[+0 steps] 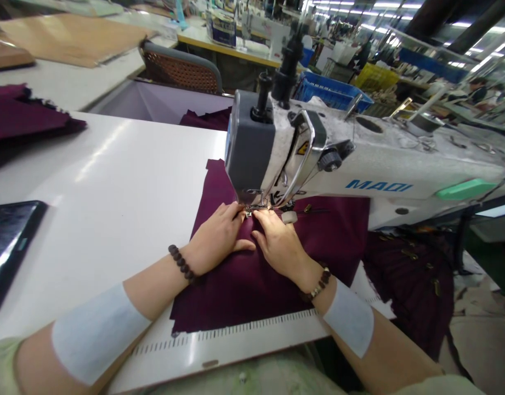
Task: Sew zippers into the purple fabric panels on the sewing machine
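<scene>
A maroon fabric piece (244, 280) lies on the white sewing table (124, 181) under the head of a white and grey sewing machine (313, 148). My left hand (217, 237) lies on the cloth just left of the presser foot (252, 209), fingers together and pressing down near the needle. My right hand (279, 241) rests on the cloth right beside it, fingertips pinched at the foot on the fabric edge. Both wrists wear dark bead bracelets. A zipper with metal pulls (307, 208) runs along the cloth behind my right hand.
A dark phone or tablet (7, 241) lies at the table's left edge. More maroon fabric (22, 112) is piled at the far left, and further pieces hang off the right side (412, 274). A chair (180, 68), blue crates (330, 90) and other workstations stand behind.
</scene>
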Available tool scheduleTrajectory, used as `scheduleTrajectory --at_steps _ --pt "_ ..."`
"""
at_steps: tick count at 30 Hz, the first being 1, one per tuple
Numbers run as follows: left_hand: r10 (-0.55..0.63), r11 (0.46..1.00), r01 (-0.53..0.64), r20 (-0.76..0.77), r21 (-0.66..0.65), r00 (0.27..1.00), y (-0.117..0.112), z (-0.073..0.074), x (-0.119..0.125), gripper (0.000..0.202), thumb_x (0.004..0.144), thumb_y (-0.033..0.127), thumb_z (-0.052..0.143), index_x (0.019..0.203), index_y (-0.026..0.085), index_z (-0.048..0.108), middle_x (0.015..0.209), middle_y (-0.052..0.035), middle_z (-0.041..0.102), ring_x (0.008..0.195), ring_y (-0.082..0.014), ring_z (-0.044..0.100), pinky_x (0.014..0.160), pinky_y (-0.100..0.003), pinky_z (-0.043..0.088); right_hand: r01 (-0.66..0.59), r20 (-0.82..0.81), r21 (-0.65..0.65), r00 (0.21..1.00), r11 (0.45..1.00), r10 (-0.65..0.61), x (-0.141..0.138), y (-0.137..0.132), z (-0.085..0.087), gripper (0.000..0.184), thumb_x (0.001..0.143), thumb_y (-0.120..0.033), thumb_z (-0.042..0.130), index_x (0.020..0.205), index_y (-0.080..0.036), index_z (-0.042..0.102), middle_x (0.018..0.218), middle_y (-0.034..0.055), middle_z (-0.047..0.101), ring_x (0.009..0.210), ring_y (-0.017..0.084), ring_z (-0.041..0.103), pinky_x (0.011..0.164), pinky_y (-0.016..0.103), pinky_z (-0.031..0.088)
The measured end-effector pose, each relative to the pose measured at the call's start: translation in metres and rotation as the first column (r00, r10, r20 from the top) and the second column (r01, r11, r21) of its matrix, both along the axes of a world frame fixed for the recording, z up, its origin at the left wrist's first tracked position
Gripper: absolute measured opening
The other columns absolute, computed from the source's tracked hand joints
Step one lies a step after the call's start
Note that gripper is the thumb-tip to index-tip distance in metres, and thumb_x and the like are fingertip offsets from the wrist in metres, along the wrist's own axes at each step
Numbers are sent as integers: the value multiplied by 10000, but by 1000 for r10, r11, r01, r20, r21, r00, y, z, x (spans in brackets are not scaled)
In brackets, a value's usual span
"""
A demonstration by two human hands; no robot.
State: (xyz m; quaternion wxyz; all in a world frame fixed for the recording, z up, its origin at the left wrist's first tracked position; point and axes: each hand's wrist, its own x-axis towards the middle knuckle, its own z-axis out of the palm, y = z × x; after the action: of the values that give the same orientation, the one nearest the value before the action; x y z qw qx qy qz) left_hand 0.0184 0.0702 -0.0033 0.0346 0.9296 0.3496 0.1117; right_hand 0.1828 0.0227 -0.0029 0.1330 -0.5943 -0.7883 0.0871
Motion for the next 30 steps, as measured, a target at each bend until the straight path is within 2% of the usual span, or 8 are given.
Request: scheduleTrajectory --at_steps 8,18,21,23,26,28,29,30 --pt "10 1000 -10 -5 2 1000 1 0 -1 675 717 590 607 1105 42 535 1167 -193 507 1063 -305 500 990 -448 383 -6 -31 -11 999 1000 6 0 1 0 391 908 -234 414 1283 -126 437 1297 109 509 1237 214 421 1087 454 242" --pt "22 998 -21 26 -56 999 0 -1 0 708 715 563 633 1176 40 506 1224 -214 504 1171 -320 459 1030 -479 359 -8 -78 -7 997 1000 8 1 0 0 391 894 -227 431 1276 -140 448 1283 111 520 1219 223 443 1076 479 264" --pt "31 996 -33 -31 -82 999 -3 4 -1 723 741 553 623 1231 43 470 1314 -232 447 1255 -319 397 1061 -481 309 -19 -166 -19 986 1000 15 3 3 -2 373 890 -221 420 1249 -138 476 1247 113 550 1175 219 489 1069 486 291" --pt "13 994 -25 -113 -106 993 -15 9 -5 847 711 614 618 1294 34 416 1376 -256 376 1309 -345 320 1068 -510 280 -35 -240 -38 971 999 25 6 3 0 364 895 -233 390 1230 -138 499 1245 113 555 1169 219 501 1065 490 308" --pt "5 993 -29 -201 -118 980 -40 10 -15 1079 602 788 545 1350 32 363 1431 -292 232 1338 -416 203 1037 -595 270 -39 -337 -66 942 997 14 16 -8 15 388 906 -316 347 1198 -154 544 1238 115 561 1206 230 479 1072 494 309" --pt "46 994 -67 -224 -87 974 -42 7 -21 1016 647 797 483 1352 71 388 1436 -272 226 1338 -402 219 1024 -604 285 -63 -423 -154 906 986 -8 26 -24 34 406 905 -416 326 1170 -242 579 1249 91 555 1227 222 463 1077 472 317" --pt "87 993 -102 -228 -54 970 -34 6 -25 967 672 776 486 1348 91 402 1435 -260 240 1336 -387 239 1022 -597 294 -135 -468 -273 884 952 -9 33 -35 45 400 895 -474 324 1171 -327 574 1247 61 556 1227 208 464 1077 449 328" --pt "147 988 -154 -227 -11 963 -20 6 -28 916 692 741 514 1339 99 420 1429 -254 261 1329 -379 266 1018 -591 304 -239 -500 -422 866 874 -6 39 -47 56 377 873 -535 336 1158 -429 558 1245 25 553 1236 192 451 1061 423 352"
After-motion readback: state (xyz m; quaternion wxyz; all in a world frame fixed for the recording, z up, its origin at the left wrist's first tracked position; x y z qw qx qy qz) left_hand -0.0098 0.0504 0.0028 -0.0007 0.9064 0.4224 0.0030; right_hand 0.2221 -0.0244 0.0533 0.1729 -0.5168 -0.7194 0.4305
